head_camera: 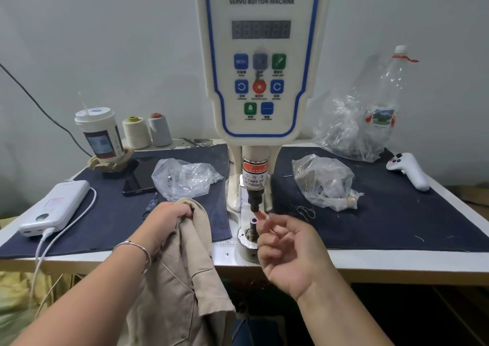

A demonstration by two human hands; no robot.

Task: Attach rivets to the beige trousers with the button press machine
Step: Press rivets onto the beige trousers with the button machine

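1. At the far left of the table (397,259) I see a white power bank (54,208) with its cable plugged in, lying on a dark blue cloth mat (111,213).
2. Behind it stand a lidded paper cup with a straw (99,134), two thread cones (146,131), a dark phone (140,179) and a clear plastic bag (185,179) that seems to hold small metal parts.
3. My left hand (169,214), a thin bangle at the wrist, grips a bunched fold of the beige trousers (182,279). The cloth hangs from the table's front edge down towards my lap, just left of the machine's base. It is not under the punch.
4. In the centre stands the white servo button machine (260,62), its display dark. Its punch (255,202) hangs above the lower die (252,226), with a gap between them.
5. My right hand (291,255) is palm up, fingers relaxed and spread, with a fingertip (262,214) reaching into the gap beside the die. I cannot tell whether it carries a rivet; it grips nothing I can see.
6. Right of the machine lie another clear bag (324,181), a larger bag with an empty plastic bottle (383,99), and a white handheld controller (408,169).
7. I see no rivet on the trousers. I judge this to be die loading, with placing the cloth and pressing left to do.
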